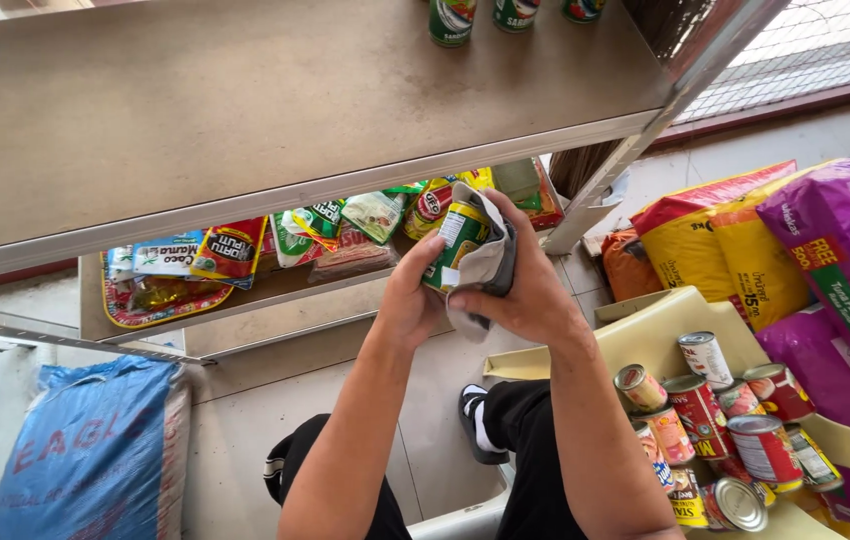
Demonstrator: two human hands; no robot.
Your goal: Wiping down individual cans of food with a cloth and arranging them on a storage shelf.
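A green tin can (pixel 453 243) with a label is held in my left hand (pixel 411 300), gripped from below and behind. My right hand (pixel 525 285) presses a grey-white cloth (pixel 488 262) around the can's right side and top. Both hands are raised in front of the metal shelf unit (pixel 285 195), level with its lower shelf. My legs in dark trousers and a black-and-white shoe (pixel 478 425) show below.
Three green cans (pixel 452 20) stand at the back of the top shelf. Packets and sachets (pixel 230 250) lie on the lower shelf. A cream plastic chair (pixel 665 330) at right holds several tins (pixel 725 420). Yellow and purple sacks (pixel 795 240) lie right, a blue sack (pixel 95 450) left.
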